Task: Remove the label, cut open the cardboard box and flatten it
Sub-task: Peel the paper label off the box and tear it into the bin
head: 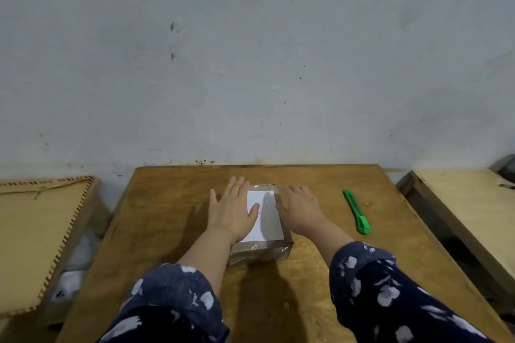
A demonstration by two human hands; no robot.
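Label step not begun: our left hand (233, 210) and right hand (299, 207), fingers spread flat, flank the box (267, 252); label (263, 220) between our thumbs. Next, pinch a label corner; cutter (356, 211) lies beyond our right fingers.

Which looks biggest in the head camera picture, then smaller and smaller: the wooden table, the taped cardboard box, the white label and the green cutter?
1. Wooden table, by far the largest.
2. Taped cardboard box, partly hidden by the hands.
3. White label on the box top.
4. Green utility knife: about as long as the label but much thinner, so those two are close.
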